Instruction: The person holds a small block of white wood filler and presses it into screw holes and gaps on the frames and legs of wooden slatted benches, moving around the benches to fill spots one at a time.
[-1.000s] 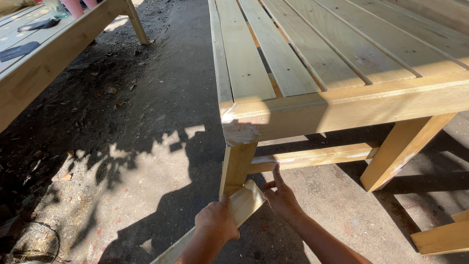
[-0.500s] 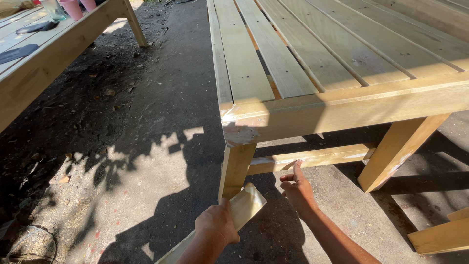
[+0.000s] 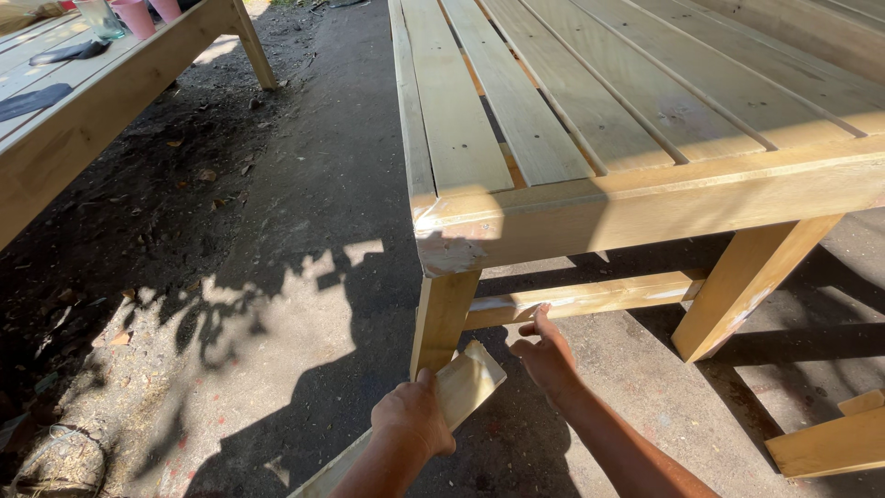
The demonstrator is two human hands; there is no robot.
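Two hands: both reach in from the bottom edge of the frame, below the near corner of a slatted wooden table point(image 3: 590, 138).
Left hand point(image 3: 415, 420): closed around the upper end of a loose wooden plank point(image 3: 466, 383), knuckles up, at lower centre.
Plank: slants from the bottom edge up to the right, its top end just beside the foot of the table leg point(image 3: 441, 318).
Right hand point(image 3: 546, 355): holds nothing, fingers loosely spread, fingertips touching the lower crossbar point(image 3: 590, 297) just right of that leg.
Second leg point(image 3: 742, 286): angled, at right of the frame, in shade.
Ground: bare dirt and concrete with leaf shadows at lower left.
Upper left: another wooden table point(image 3: 101, 101) bearing pink cups point(image 3: 138, 14).
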